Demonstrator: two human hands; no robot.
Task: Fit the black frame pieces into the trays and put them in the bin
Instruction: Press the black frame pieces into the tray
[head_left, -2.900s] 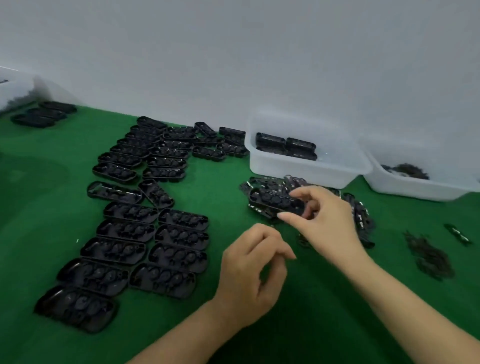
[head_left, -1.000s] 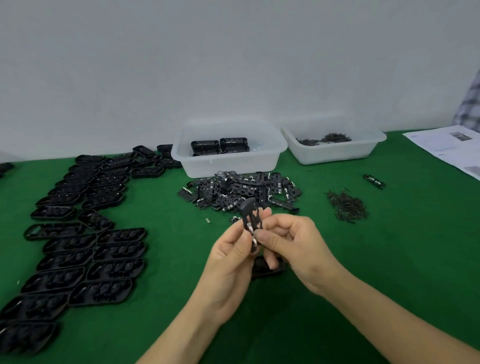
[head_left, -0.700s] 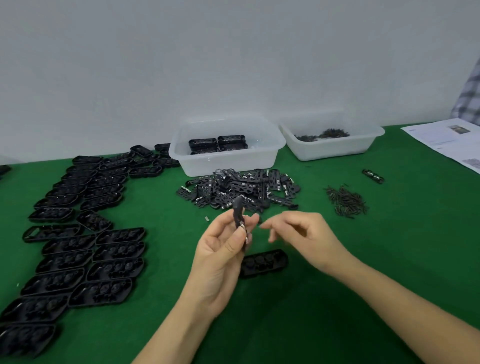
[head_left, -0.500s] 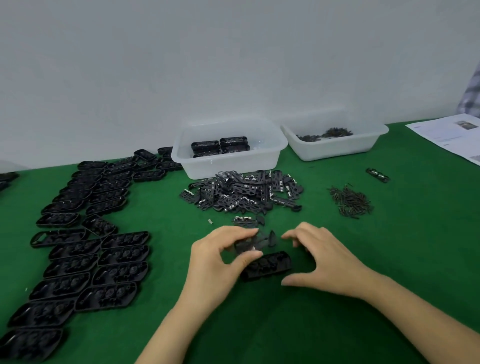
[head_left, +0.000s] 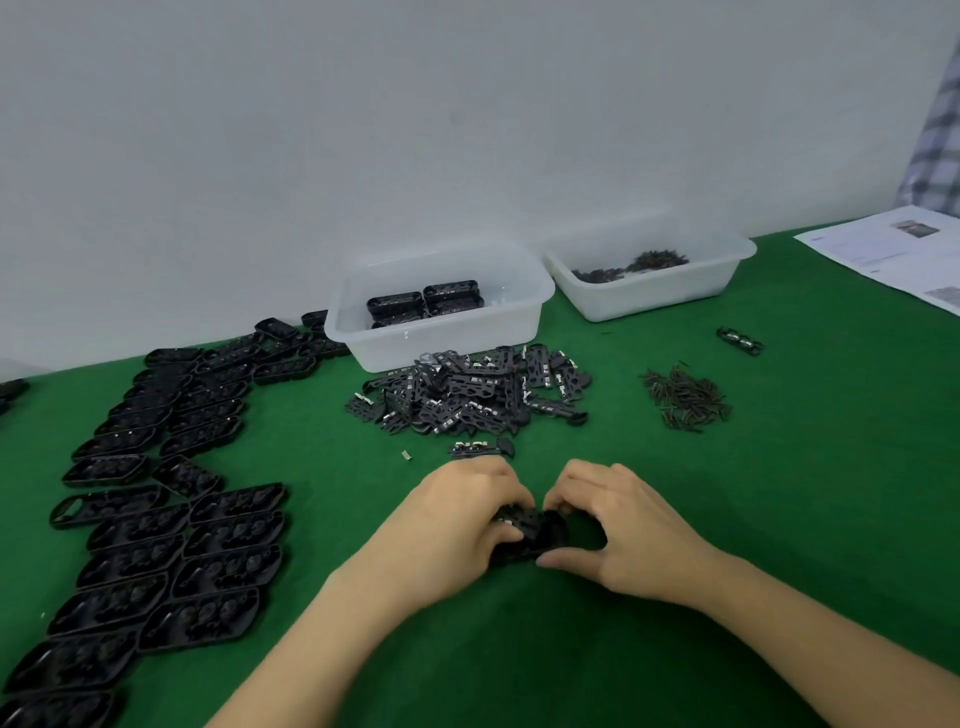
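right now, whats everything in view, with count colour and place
trays: dozens, black, in rows on the left of the table
tray in hand: one, black, between both hands near the front, a frame piece seemingly pressed into it
frame pile: many, black with silver bits, mid table before the bin
loose frames: one by the pile, another far right
bin: one, clear white, at the back, a few filled trays inside
second bin: one, clear white, right of the first, dark small parts inside
pins: a heap, dark, right of the pile
papers: white, far right
table: green cover
left hand: grips the tray
right hand: grips the tray
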